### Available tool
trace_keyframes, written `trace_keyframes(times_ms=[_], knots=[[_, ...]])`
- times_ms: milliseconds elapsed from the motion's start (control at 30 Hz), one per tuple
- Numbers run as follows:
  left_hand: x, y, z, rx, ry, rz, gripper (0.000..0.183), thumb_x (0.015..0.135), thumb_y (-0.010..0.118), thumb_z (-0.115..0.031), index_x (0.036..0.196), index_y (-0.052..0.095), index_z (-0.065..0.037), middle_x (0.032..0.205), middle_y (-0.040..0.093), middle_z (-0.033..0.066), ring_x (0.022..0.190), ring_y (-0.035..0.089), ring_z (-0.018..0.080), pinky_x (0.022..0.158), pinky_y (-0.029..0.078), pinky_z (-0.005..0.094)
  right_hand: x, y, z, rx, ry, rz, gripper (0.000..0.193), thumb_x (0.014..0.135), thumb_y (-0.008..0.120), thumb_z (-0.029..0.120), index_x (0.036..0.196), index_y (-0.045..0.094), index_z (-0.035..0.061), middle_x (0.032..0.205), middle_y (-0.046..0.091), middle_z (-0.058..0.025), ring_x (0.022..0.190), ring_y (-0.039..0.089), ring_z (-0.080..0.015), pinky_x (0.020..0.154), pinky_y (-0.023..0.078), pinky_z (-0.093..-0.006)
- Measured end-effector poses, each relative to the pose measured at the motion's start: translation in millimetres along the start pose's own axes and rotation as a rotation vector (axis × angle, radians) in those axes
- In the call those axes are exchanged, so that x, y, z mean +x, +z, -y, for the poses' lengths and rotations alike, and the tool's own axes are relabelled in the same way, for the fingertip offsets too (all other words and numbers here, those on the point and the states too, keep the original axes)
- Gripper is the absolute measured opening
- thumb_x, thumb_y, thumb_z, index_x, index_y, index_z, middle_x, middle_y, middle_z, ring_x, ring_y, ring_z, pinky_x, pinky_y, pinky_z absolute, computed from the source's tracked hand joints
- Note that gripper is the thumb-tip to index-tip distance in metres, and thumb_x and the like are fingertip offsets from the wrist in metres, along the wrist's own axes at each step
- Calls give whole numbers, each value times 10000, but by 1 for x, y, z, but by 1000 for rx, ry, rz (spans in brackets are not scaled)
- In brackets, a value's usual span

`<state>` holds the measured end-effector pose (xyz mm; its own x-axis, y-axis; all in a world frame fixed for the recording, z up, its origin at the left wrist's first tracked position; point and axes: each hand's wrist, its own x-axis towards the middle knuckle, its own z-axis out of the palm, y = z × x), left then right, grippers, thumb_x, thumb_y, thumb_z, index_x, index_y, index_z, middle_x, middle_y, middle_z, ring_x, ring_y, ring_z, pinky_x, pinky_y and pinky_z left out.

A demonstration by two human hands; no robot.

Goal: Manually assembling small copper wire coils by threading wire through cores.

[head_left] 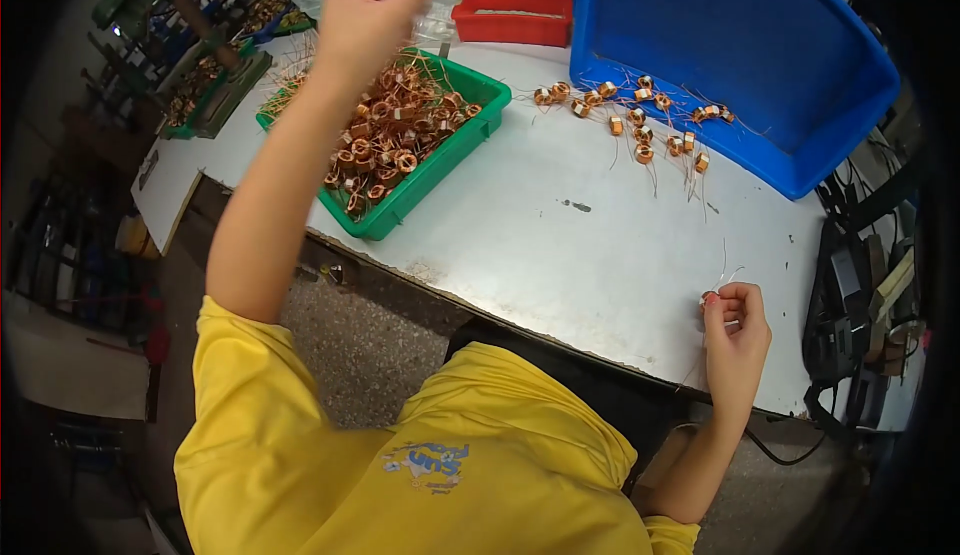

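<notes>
Speckled floor [340, 355] shows at eight o'clock, under a scuffed white table [480, 245]. At two a blue bin [720, 25] stands tilted; at eleven a green tray [430, 180] brims with copper coils [374, 145]. Far fewer loose coils [642, 135] lie by the bin; which lot is finished, I can't tell. Near twelve, the left hand [375, 5] blurs, fingers curled, its hold unclear. Toward four, the right hand [735, 330] pinches one coil [705, 300], seemingly mid-work.
</notes>
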<state>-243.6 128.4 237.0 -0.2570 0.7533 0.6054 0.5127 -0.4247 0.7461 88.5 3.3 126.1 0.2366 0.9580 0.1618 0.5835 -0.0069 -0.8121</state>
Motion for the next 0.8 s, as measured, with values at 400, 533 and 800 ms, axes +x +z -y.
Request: trace_keyframes(times_ms=[400, 533, 800], knots=[[-15, -7, 15, -5, 225, 30, 190, 782, 647, -141, 945, 612, -50, 876, 647, 56, 807, 585, 114, 719, 459, 212, -2, -6, 10, 22, -67, 32, 79, 787, 542, 34, 856, 514, 9, 722, 547, -49, 631, 451, -100, 569, 388, -203], [-116, 56, -26, -377, 78, 529, 117, 779, 601, -29, 893, 593, -54, 852, 605, 46, 738, 545, 99, 679, 463, 225, -22, -1, 32, 208, -86, 18, 94, 777, 555, 18, 861, 515, 5, 735, 549, -47, 623, 446, -103, 574, 377, -200], [-206, 104, -56, -1279, -800, 894, 325, 768, 626, 21, 1067, 500, -5, 896, 583, 132, 743, 578, 154, 546, 511, 237, -49, -2, 39, 314, -199, 12, 107, 787, 546, 5, 891, 520, -1, 771, 534, -52, 636, 444, -108, 589, 368, -199]])
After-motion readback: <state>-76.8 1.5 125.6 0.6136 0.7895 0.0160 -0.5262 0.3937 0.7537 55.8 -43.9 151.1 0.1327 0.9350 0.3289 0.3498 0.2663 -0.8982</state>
